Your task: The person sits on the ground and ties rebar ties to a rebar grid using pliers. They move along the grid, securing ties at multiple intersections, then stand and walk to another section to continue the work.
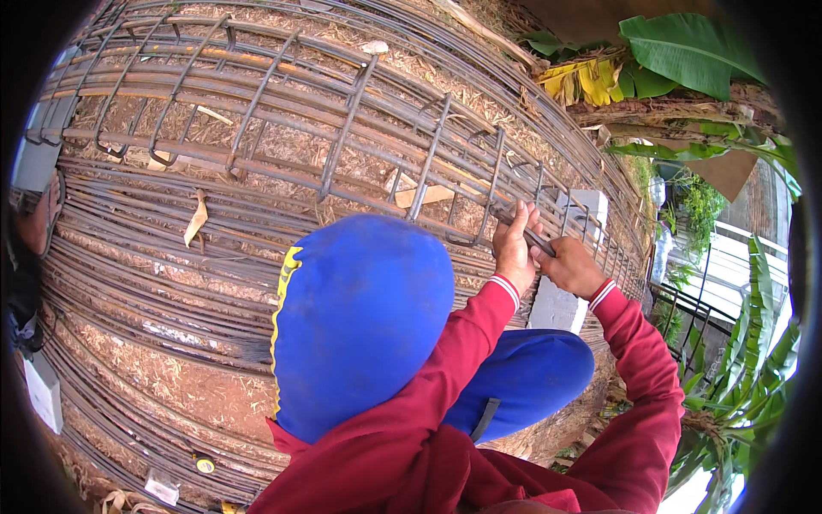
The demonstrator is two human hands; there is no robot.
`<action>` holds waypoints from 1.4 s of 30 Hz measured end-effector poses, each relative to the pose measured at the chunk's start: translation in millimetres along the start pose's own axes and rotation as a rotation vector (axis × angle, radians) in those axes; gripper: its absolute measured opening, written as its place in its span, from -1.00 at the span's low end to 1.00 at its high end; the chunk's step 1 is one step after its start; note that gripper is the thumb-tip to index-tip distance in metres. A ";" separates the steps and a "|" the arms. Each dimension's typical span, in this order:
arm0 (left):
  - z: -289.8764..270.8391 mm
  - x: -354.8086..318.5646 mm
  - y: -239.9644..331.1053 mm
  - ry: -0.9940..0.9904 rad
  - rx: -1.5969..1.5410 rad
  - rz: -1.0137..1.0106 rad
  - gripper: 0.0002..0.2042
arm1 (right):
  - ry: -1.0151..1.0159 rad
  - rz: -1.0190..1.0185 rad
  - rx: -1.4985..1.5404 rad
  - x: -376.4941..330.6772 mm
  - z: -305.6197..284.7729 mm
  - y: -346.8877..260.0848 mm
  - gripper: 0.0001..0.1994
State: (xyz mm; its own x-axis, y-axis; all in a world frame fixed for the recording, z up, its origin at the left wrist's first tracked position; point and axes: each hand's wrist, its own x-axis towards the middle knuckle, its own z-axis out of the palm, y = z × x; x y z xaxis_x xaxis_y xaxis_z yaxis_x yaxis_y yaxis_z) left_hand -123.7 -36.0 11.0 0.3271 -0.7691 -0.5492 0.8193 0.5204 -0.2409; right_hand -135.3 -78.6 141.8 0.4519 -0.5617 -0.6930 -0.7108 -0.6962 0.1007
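In front of my knees lies a long rebar cage (342, 137), its bars joined by rectangular stirrups. Both hands are together at the right part of its near edge. My right hand (572, 267) is closed round the end of a dark, slim metal tool (538, 241), which looks like tying pincers. Beside it, my left hand (515, 248) has its fingers curled about the same tool farther along. The tool's head points at a stirrup (495, 176) on the cage; its jaws are too small and covered to make out.
Loose rebar (171, 231) lies in rows on the dirt, with a pale concrete block (556, 307) under my hands. Another block (43, 392) and a yellow tape measure (205, 464) are at left. A person's foot (38, 214) shows at the left rim. Banana plants (693, 51) grow at right.
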 end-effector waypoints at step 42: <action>-3.6 -5.7 8.5 -0.093 -0.186 -0.124 -0.47 | -0.354 0.100 0.399 -4.6 -27.9 4.8 -0.55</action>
State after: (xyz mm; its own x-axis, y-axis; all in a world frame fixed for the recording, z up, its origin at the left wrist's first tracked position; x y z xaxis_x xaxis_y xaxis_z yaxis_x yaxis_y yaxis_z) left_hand -120.2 -25.8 9.2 0.2788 -0.8575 -0.4323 0.7577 0.4730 -0.4496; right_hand -125.8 -91.8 165.5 0.2109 -0.3833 -0.8992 -0.9216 -0.3846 -0.0523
